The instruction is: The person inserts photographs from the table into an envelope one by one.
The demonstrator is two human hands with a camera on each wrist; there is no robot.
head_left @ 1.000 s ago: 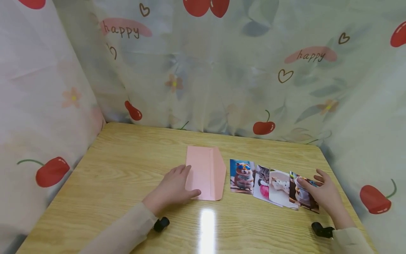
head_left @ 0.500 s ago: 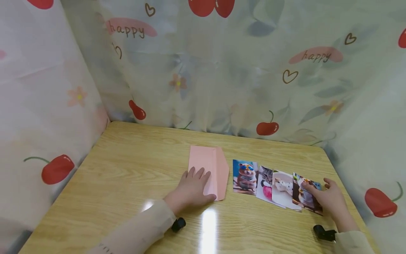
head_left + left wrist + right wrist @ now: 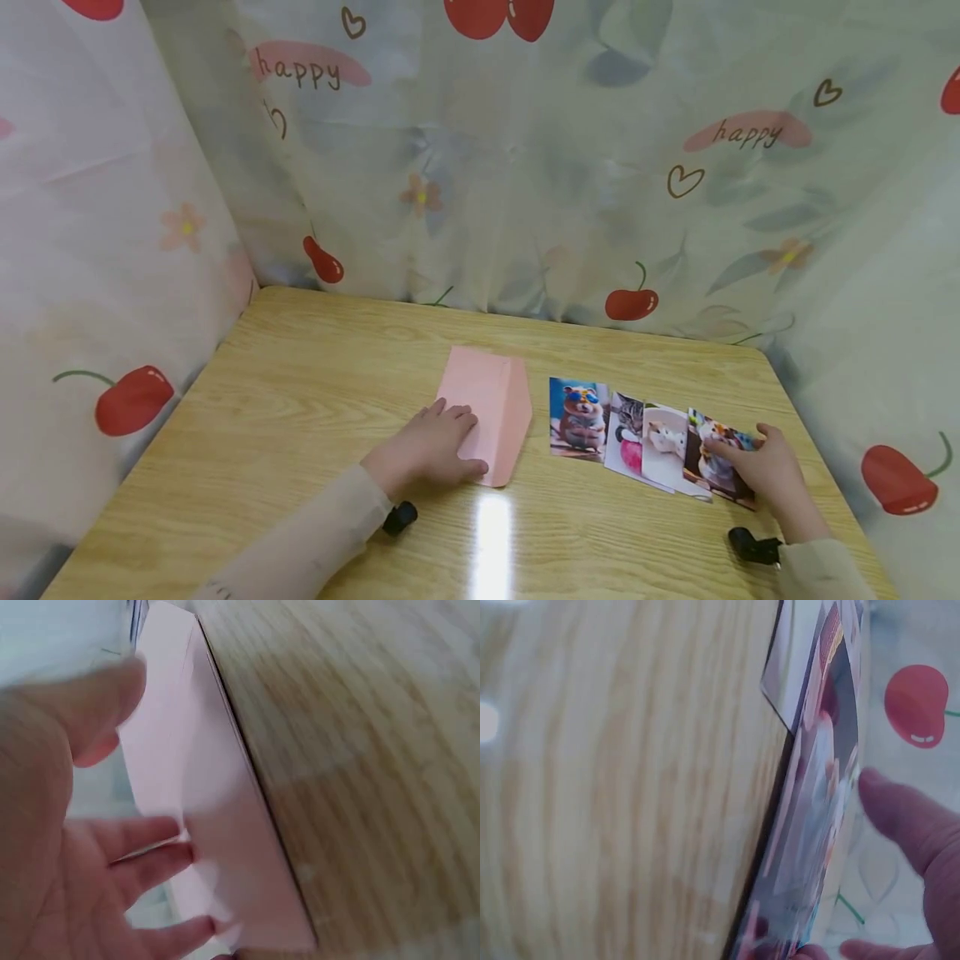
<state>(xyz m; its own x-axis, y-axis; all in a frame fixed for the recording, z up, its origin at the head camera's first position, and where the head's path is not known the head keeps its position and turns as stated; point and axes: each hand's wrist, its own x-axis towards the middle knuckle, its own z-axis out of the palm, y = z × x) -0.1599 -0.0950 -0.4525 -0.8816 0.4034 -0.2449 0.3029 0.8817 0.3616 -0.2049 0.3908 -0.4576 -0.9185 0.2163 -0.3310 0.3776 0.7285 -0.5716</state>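
Observation:
A pink envelope (image 3: pixel 487 400) lies on the wooden table with its pointed flap unfolded toward the right. My left hand (image 3: pixel 431 442) rests over its near left part; in the left wrist view, straight fingers (image 3: pixel 157 862) touch the envelope while the thumb stays apart. To the right, several photo cards overlap in a row: a hamster in sunglasses (image 3: pixel 583 417), a cat card (image 3: pixel 627 433), one with white animals (image 3: pixel 666 442), and the rightmost photo card (image 3: pixel 723 467). My right hand (image 3: pixel 772 475) is at that last card, thumb stretched over its face, other fingers by its right edge.
Patterned cloth (image 3: pixel 495 167) hangs behind the table and at both sides. The wood table top (image 3: pixel 322 358) shows a bright light reflection (image 3: pixel 491 542) near the front. A black wrist device (image 3: pixel 753 546) sits at the right sleeve.
My left hand has drawn the envelope's near end left and toward me, turning it slightly. The right hand has moved a little left, and the rightmost photo card has shifted slightly left with it.

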